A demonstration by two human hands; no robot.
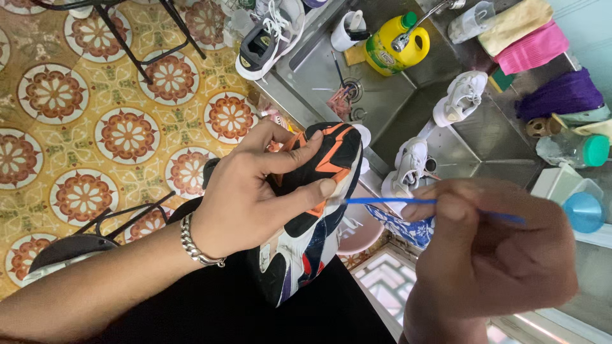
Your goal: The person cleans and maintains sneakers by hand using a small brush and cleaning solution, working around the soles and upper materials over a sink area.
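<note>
Orange, black and white, the sneaker (319, 210) sits over the person's lap, just in front of the steel sink (382, 95). The left hand (255, 191) is wrapped around its upper part, fingers curled and thumb pressed to the side, holding it firmly. The right hand (491, 255) is closed in a pinch on a thin blue stick (389, 201), whose tip reaches the shoe just beside the left thumb; what the tip carries is too small to tell. That closeness looks like the main risk: a slip of the stick could jab the thumb or skid off the panel. The stick is slender and may bend or snap if pushed hard. Held by one hand only, the sneaker could twist or drop to the patterned floor (83, 127). White shoes (462, 95) rest in the sink near a yellow bottle (392, 48).
</note>
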